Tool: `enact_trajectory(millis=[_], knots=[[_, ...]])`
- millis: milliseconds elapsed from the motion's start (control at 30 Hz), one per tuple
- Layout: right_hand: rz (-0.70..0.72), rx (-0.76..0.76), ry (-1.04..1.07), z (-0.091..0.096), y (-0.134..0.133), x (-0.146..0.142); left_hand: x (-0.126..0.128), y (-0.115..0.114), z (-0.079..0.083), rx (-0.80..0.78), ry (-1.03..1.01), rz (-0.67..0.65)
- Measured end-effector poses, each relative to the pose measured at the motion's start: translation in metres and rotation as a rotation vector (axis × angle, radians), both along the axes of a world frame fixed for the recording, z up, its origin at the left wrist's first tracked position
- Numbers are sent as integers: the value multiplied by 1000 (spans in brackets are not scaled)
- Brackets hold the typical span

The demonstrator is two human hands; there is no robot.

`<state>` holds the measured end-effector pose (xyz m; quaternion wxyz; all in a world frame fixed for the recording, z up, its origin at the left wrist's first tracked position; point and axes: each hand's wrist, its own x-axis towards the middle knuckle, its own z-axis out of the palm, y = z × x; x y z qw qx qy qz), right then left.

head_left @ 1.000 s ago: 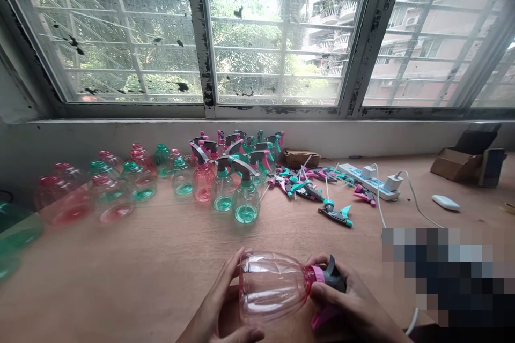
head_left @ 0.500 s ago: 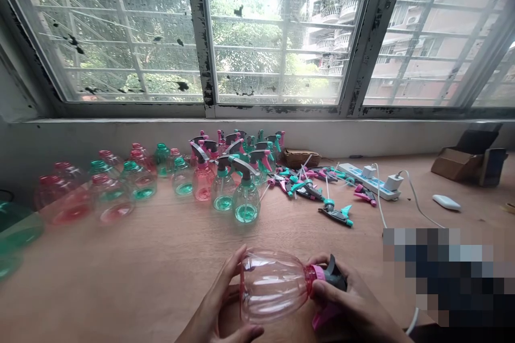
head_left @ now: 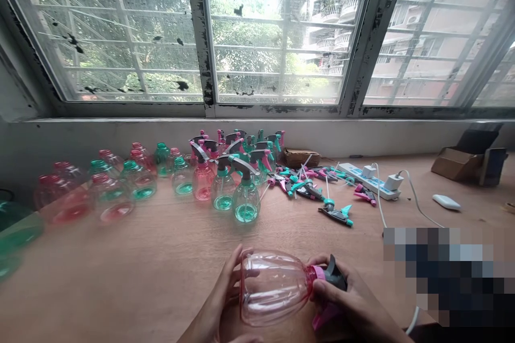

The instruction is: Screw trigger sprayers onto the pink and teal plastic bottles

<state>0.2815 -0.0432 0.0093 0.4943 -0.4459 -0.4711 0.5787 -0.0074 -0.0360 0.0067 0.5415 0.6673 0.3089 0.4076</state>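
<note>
A clear pink spray bottle (head_left: 273,285) lies on its side near the table's front edge, neck pointing right. My left hand (head_left: 219,305) is wrapped round its base. My right hand (head_left: 354,305) grips the pink collar and grey-and-pink trigger head (head_left: 332,278) at the neck. Behind them stand several finished spray bottles (head_left: 231,182) with trigger heads. To the left are several capless pink and green bottles (head_left: 116,187). Loose trigger heads (head_left: 317,187) with dip tubes lie to the right of the finished ones.
The wooden table (head_left: 120,278) runs under a wide barred window (head_left: 277,32). A white power strip (head_left: 372,182) with plugs and a cable lies at the back right. Beyond it are a white flat object (head_left: 446,202), an open cardboard box (head_left: 466,161) and a small brown packet (head_left: 301,158).
The bottle has turned slightly in my hands and its base tipped a little toward me. Both hands stay in nearly the same place.
</note>
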Motion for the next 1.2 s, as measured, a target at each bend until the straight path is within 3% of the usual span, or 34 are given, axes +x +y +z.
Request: enact_trajectory(millis=[167,400,767,1000,1200], knots=[[9,7,2,-1,0,0,1,2,-2,-78,-31,-55],[3,10,3,-2,1,0,7,2,-3,62,14,27],[29,18,38,-3,1,0,1,4,4,-27,-43,-114],[24,8,47,-7,2,2,2,6,-4,98,90,6],[30,27,44,-7,2,2,0,4,-8,86,75,-1]])
